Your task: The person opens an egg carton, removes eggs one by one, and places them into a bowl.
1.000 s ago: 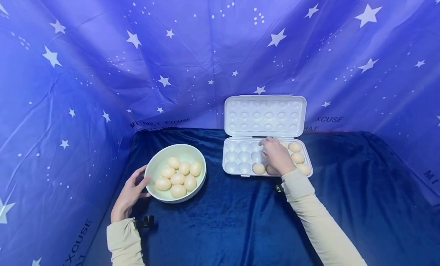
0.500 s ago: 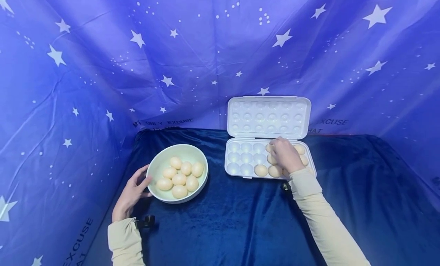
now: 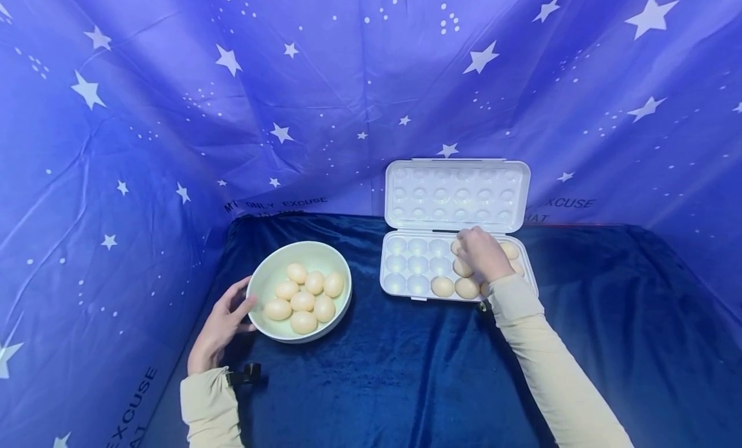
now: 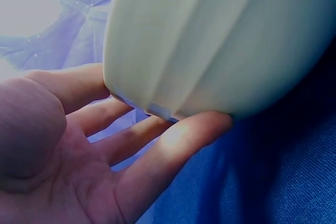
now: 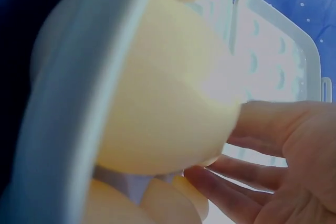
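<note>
A pale green bowl (image 3: 261, 274) with several eggs (image 3: 303, 301) stands tilted on the left. My left hand (image 3: 220, 326) grips its left side, thumb at the rim and fingers around the outside; the left wrist view shows the hand (image 4: 100, 145) against the bowl's ribbed wall (image 4: 173, 40). My right hand (image 3: 484, 252) is over the open white egg carton (image 3: 417, 264), its fingers at an egg (image 3: 456, 246) in the back row. In the right wrist view a large near egg (image 5: 168, 87) hides the fingertips of this hand (image 5: 294, 150).
The carton's raised lid (image 3: 458, 194) leans back near a blue star-patterned curtain (image 3: 324, 100). More eggs (image 3: 443, 286) sit in the carton's right part; its left cups hold none. Dark blue cloth (image 3: 371, 377) covers the table.
My right hand has shifted slightly right within the carton, and its fingers have drawn closer together, showing back-row and middle-row eggs beside them. My left hand stays on the bowl.
</note>
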`<state>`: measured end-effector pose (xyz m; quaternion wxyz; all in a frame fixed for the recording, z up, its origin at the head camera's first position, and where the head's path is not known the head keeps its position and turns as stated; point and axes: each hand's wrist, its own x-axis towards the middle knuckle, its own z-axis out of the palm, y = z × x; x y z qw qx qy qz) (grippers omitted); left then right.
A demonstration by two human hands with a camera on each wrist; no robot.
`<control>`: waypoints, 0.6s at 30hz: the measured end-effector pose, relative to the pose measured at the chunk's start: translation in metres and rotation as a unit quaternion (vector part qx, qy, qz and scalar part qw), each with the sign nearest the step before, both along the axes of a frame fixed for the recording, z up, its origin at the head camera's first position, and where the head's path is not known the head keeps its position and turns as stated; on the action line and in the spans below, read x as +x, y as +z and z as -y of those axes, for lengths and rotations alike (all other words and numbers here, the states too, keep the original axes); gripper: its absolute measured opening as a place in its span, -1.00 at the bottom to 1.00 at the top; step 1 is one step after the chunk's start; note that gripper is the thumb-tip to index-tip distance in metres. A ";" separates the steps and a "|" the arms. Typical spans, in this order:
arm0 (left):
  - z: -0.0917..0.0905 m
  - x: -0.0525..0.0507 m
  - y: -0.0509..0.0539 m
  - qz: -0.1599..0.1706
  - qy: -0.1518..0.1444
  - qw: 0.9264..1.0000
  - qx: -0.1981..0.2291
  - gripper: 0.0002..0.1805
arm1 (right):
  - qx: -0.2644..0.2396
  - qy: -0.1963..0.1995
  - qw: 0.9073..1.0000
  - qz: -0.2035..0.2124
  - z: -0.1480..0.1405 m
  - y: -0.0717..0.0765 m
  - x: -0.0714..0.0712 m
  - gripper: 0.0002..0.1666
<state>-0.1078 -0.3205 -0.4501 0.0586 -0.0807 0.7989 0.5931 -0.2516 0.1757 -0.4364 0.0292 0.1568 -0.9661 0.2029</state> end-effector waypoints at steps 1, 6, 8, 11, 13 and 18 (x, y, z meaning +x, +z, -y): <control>0.000 0.000 0.000 0.001 0.000 1.000 0.000 -0.37 | -0.001 -0.002 1.000 0.003 0.000 0.000 -0.001 -0.87; 0.000 0.000 0.000 0.004 0.000 1.000 0.000 -0.38 | -0.006 -0.011 1.000 0.001 0.002 0.002 -0.001 -0.76; 0.000 0.000 0.001 0.004 0.000 1.000 -0.001 -0.38 | -0.006 -0.013 1.000 -0.003 0.003 0.003 -0.001 -0.76; 0.000 0.000 0.001 0.007 0.000 1.000 -0.004 -0.37 | -0.003 -0.014 1.000 -0.008 0.004 0.002 -0.002 -0.75; 0.000 0.000 0.001 0.008 -0.001 1.000 -0.005 -0.37 | -0.002 -0.016 1.000 -0.011 0.003 0.001 -0.003 -0.75; 0.000 0.000 0.001 0.009 -0.001 1.000 -0.007 -0.38 | -0.006 -0.021 1.000 -0.008 0.004 -0.003 -0.005 -0.75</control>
